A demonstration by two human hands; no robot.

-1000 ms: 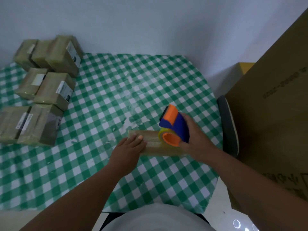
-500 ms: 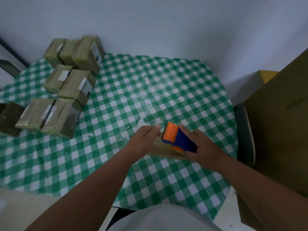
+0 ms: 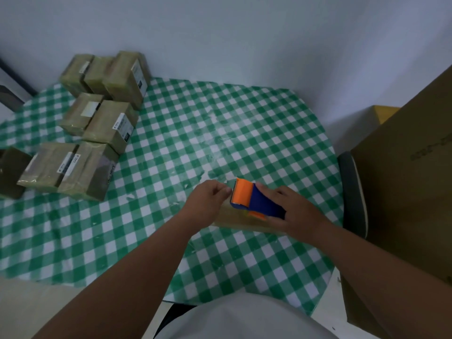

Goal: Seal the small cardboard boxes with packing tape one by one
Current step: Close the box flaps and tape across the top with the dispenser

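Observation:
A small cardboard box (image 3: 241,220) lies on the green checked table (image 3: 171,152) near its front right, mostly covered by my hands. My right hand (image 3: 293,214) grips an orange and blue tape dispenser (image 3: 254,200) that rests on top of the box, its orange front pointing left. My left hand (image 3: 208,201) holds the box's left end, fingers curled over its far edge beside the dispenser's front.
Several taped cardboard boxes (image 3: 97,126) stand in rows at the table's back left. A large cardboard carton (image 3: 411,182) rises at the right, with a dark chair (image 3: 352,192) between it and the table. White wall behind.
The dispenser has swung down from tilted upright to lying flat along the box top. My left hand shifted from pressing on the top to gripping the left end. The view has also shifted.

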